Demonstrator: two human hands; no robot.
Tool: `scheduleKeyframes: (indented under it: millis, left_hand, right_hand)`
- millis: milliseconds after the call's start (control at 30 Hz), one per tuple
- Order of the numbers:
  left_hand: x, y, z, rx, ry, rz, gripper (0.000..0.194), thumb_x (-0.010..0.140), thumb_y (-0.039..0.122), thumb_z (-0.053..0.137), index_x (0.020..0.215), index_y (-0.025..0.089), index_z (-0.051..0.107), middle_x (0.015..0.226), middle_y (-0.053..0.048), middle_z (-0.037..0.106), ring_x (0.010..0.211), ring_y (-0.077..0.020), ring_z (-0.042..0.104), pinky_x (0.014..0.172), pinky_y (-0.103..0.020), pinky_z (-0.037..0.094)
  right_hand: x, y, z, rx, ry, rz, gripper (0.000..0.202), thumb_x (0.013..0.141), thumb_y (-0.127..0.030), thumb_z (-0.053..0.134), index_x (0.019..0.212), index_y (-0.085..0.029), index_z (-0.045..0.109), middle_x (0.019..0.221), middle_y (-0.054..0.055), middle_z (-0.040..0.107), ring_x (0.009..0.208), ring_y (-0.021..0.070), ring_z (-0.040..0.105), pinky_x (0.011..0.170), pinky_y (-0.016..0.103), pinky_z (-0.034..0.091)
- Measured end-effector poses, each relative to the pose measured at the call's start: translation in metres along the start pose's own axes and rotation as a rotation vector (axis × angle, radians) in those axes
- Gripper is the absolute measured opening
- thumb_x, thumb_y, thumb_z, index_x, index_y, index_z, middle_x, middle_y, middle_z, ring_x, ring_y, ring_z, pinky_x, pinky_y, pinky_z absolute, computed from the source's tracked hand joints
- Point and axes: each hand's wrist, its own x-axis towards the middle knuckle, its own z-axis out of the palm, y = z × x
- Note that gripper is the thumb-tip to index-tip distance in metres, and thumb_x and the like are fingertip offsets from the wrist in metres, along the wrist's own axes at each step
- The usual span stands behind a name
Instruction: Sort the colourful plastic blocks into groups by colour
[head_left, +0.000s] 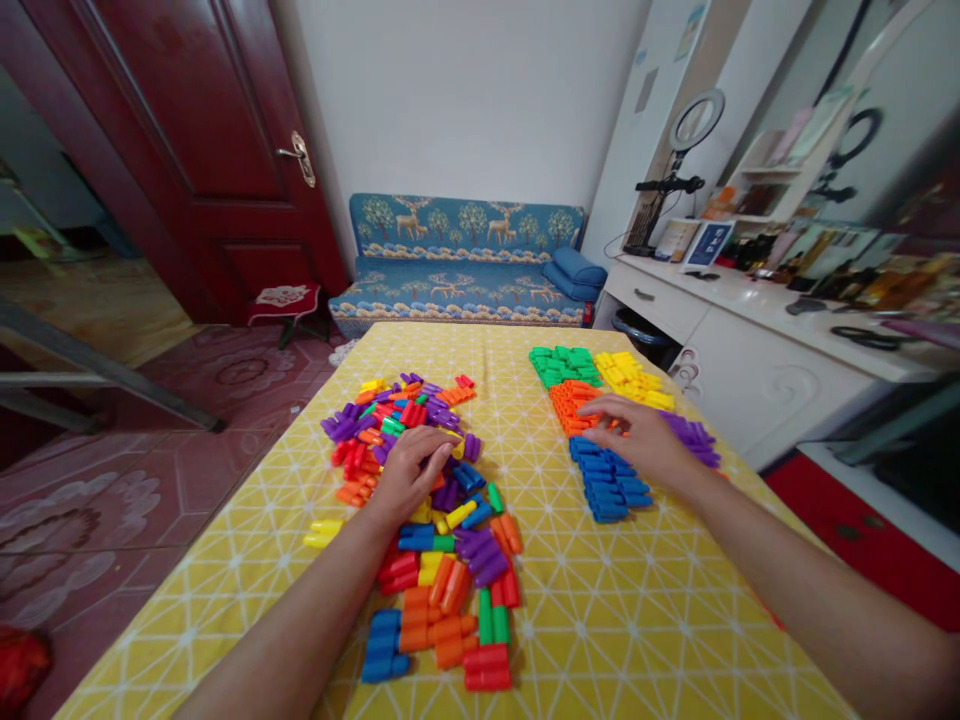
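My left hand [416, 465] is over a mixed pile of colourful plastic building blocks. Its thumb and forefinger close around a yellow block [458, 450] at the pile's right side. Purple blocks [484, 556], red blocks [487, 667] and several other colours lie loosely around and below that wrist. Across the table, my right hand [634, 432] hovers over colour-sorted groups, thumb and fingers apart, with nothing visibly held. Beneath its fingertips are orange blocks [571, 405], and nearer to me blue blocks [606, 482]. Its wrist partly covers a purple group [690, 438].
Green blocks [562, 364] and yellow blocks [634, 380] form groups at the table's far right. A patterned yellow cloth [577, 630] covers the table. Beyond it stands a blue sofa [457, 275]; a white dresser [780, 360] is to the right, a red stool [283, 302] to the left.
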Motion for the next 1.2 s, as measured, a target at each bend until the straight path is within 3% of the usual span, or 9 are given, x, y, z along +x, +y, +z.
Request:
scheduleKeyframes:
  millis: [200,400,500,633,767,867,967,1067,1200]
  left_hand:
    - [-0.001,0.003,-0.002,0.001,0.006,-0.012,0.024,0.096,0.026,0.047,0.099,0.019,0.07,0.093,-0.008,0.071,0.09,-0.0202,0.063,0.084,-0.037,0.048]
    - [-0.002,-0.002,0.002,0.007,0.044,0.015,0.019,0.093,0.023,0.052,0.101,0.019,0.069,0.093,-0.008,0.071,0.09,-0.0196,0.064,0.084,-0.036,0.048]
    - [-0.002,-0.003,0.003,0.009,0.049,0.024,0.019,0.092,0.022,0.053,0.101,0.02,0.069,0.094,-0.008,0.071,0.089,-0.0196,0.064,0.083,-0.036,0.048]
    - [0.0,0.0,0.002,0.009,0.047,0.016,0.018,0.092,0.021,0.053,0.1,0.019,0.07,0.091,-0.008,0.072,0.087,-0.0192,0.063,0.081,-0.035,0.048]
    - [0.0,0.0,0.002,0.013,0.044,0.008,0.018,0.092,0.02,0.053,0.1,0.018,0.07,0.089,-0.007,0.071,0.085,-0.0187,0.063,0.078,-0.033,0.048]
    - [0.0,-0.001,0.003,0.009,0.034,0.014,0.018,0.092,0.019,0.053,0.1,0.018,0.07,0.089,-0.007,0.072,0.085,-0.0185,0.063,0.079,-0.034,0.048]
    - [0.0,-0.001,0.002,0.004,0.033,0.014,0.018,0.092,0.019,0.053,0.099,0.018,0.07,0.089,-0.007,0.072,0.085,-0.0186,0.063,0.08,-0.034,0.048]
    - [0.001,0.001,0.001,0.0,0.029,0.008,0.019,0.092,0.021,0.053,0.099,0.018,0.07,0.089,-0.008,0.072,0.085,-0.0191,0.064,0.08,-0.034,0.048]
    - [0.001,0.005,-0.002,-0.027,-0.001,0.006,0.019,0.093,0.024,0.053,0.1,0.018,0.07,0.092,-0.009,0.072,0.088,-0.0194,0.064,0.082,-0.035,0.048]
  right_hand:
    - [-0.021,-0.053,0.123,0.227,-0.146,-0.041,0.031,0.071,-0.013,0.063,0.097,-0.026,0.073,0.098,0.003,0.068,0.081,0.0156,0.063,0.073,0.03,0.052]
    - [-0.011,-0.047,0.173,0.162,0.027,-0.005,0.053,0.072,-0.009,0.055,0.122,-0.025,0.063,0.132,0.007,0.056,0.126,0.0219,0.048,0.11,0.044,0.035]
    - [-0.006,-0.045,0.178,0.163,0.003,-0.011,0.05,0.077,-0.015,0.054,0.126,-0.023,0.06,0.136,0.009,0.053,0.131,0.0222,0.043,0.113,0.044,0.03]
    - [-0.009,-0.065,0.158,0.228,0.026,0.023,0.025,0.084,-0.03,0.057,0.105,-0.02,0.068,0.114,0.008,0.065,0.112,0.021,0.056,0.097,0.037,0.043]
    - [-0.015,-0.1,0.11,0.155,-0.506,0.02,0.021,0.073,-0.034,0.071,0.089,-0.022,0.07,0.085,0.0,0.069,0.076,0.0152,0.062,0.067,0.025,0.044]
    - [-0.025,-0.119,0.087,-0.097,-0.779,-0.122,0.039,0.06,-0.031,0.08,0.098,-0.028,0.071,0.087,-0.003,0.07,0.077,0.0165,0.062,0.064,0.024,0.038]
    - [-0.037,-0.125,0.092,-0.292,-0.768,-0.183,0.048,0.057,-0.022,0.079,0.104,-0.029,0.069,0.097,-0.001,0.071,0.086,0.0196,0.063,0.065,0.024,0.036]
    - [-0.039,-0.12,0.109,-0.338,-0.711,-0.164,0.033,0.06,-0.017,0.073,0.092,-0.026,0.07,0.088,0.0,0.071,0.079,0.0184,0.063,0.062,0.024,0.034]
    - [-0.023,-0.098,0.131,-0.103,-0.378,0.044,0.014,0.068,-0.025,0.07,0.082,-0.023,0.069,0.075,0.0,0.069,0.069,0.0158,0.06,0.063,0.025,0.039]
